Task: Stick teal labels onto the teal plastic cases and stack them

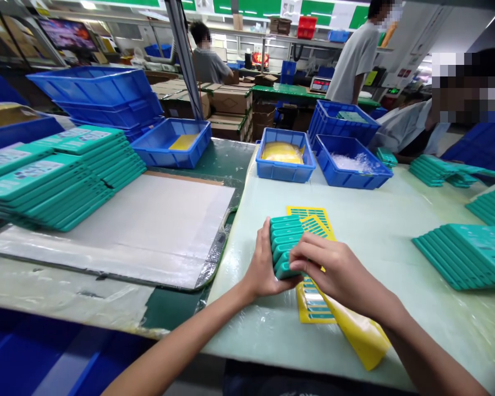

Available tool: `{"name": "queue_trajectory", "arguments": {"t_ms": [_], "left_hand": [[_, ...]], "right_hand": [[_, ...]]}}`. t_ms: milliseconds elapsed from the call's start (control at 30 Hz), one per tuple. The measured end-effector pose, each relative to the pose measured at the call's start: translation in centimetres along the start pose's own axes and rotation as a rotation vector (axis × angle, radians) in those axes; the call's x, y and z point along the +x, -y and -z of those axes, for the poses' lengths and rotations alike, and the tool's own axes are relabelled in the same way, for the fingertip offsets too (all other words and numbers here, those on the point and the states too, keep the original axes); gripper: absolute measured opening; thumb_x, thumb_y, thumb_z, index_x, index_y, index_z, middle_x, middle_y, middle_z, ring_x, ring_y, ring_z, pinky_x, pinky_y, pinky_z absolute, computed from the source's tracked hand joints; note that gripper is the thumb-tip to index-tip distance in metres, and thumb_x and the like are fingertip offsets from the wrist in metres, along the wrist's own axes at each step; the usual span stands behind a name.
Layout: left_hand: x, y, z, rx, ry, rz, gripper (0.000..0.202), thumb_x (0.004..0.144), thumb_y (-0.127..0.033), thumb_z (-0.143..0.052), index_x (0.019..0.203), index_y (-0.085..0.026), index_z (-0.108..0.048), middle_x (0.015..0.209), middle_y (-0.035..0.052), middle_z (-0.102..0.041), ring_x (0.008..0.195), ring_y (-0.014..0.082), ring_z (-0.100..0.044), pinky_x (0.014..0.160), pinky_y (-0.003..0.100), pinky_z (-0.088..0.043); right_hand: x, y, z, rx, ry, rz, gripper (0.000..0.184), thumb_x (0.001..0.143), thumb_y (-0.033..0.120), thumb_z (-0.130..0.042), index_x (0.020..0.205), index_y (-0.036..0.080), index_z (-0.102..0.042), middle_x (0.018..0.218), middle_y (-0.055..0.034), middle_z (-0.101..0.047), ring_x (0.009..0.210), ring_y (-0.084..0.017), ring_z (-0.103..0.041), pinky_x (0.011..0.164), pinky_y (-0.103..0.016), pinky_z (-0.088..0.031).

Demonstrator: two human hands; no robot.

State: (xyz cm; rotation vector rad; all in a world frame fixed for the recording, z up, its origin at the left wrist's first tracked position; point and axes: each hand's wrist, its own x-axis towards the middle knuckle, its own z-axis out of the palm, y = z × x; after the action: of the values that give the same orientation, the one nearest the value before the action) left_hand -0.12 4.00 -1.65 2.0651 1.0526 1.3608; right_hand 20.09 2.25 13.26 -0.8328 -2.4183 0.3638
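Observation:
My left hand (262, 269) is wrapped around a stack of green plastic cases (286, 239), holding it upright above the table with the narrow edges facing me. The thumb and index finger of my right hand (328, 264) are pinched together against the lower edge of that stack. Whatever lies between those fingertips is too small or hidden to make out. Beneath both hands lies a yellow sheet with rows of green strip labels (309, 212). A second yellow sheet (363, 338) overlaps it and curls toward the table's front edge, partly covered by my right hand.
Stacked green panels (86, 165) stand on a white board (165, 220) at left. More green stacks (462, 253) sit at right. Ahead are a blue bin with yellow material (284, 170) and a blue bin with clear plastic bits (355, 179). A co-worker's sleeve (404, 124) shows at right.

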Motion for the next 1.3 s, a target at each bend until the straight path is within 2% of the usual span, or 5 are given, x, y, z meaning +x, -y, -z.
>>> {"name": "queue_trajectory", "arguments": {"t_ms": [300,600,767,1033,1300], "left_hand": [[0.2,0.0,-0.1,0.001,-0.002,0.02,0.155,0.077,-0.066,-0.096,0.18,-0.028,0.012,0.17,0.0235,-0.029,0.16,0.0508,-0.038,0.13,0.071,-0.04],[-0.1,0.6,-0.8,-0.028,-0.032,0.037,0.128,0.093,-0.044,-0.083,0.18,-0.039,0.01,0.186,0.0136,-0.014,0.172,0.0448,-0.02,0.141,0.069,-0.022],[-0.2,0.4,-0.6,-0.013,-0.023,0.033,0.134,0.088,-0.044,-0.085,0.18,-0.035,0.012,0.185,0.0184,-0.012,0.172,0.0489,-0.017,0.14,0.073,-0.02],[-1.2,1.0,0.0,-0.011,-0.002,0.093,0.16,0.069,-0.053,-0.102,0.181,-0.031,0.011,0.181,0.026,-0.019,0.169,0.0564,-0.022,0.133,0.081,-0.027],[-1.8,3.3,-0.3,0.016,0.008,0.128,0.172,0.059,-0.053,-0.105,0.18,-0.029,0.015,0.183,0.0266,-0.018,0.169,0.0577,-0.021,0.134,0.077,-0.031]], "right_hand": [[-1.7,-0.7,3.8,-0.258,-0.31,-0.095,0.014,0.108,0.011,-0.062,0.097,0.02,-0.063,0.091,-0.003,-0.063,0.079,-0.016,-0.063,0.068,-0.029,-0.046],[-2.6,2.5,-6.0,-0.275,0.0,0.221,0.029,0.109,0.003,-0.044,0.097,0.016,-0.067,0.094,-0.0082,-0.073,0.074,-0.019,-0.068,0.06,-0.031,-0.05],[-2.6,1.8,-4.9,-0.219,-0.027,0.29,0.036,0.109,0.003,-0.04,0.093,0.016,-0.07,0.081,-0.0044,-0.066,0.065,-0.017,-0.06,0.055,-0.029,-0.043],[11.6,-10.4,5.0,0.101,-0.586,-0.091,0.018,0.103,0.018,-0.062,0.096,0.017,-0.079,0.09,-0.0056,-0.077,0.078,-0.017,-0.073,0.078,-0.029,-0.058],[23.1,-19.2,4.3,0.084,-0.35,-0.062,0.023,0.098,0.01,-0.067,0.082,0.022,-0.078,0.082,-0.0058,-0.071,0.092,-0.031,-0.078,0.085,-0.047,-0.066]]}}
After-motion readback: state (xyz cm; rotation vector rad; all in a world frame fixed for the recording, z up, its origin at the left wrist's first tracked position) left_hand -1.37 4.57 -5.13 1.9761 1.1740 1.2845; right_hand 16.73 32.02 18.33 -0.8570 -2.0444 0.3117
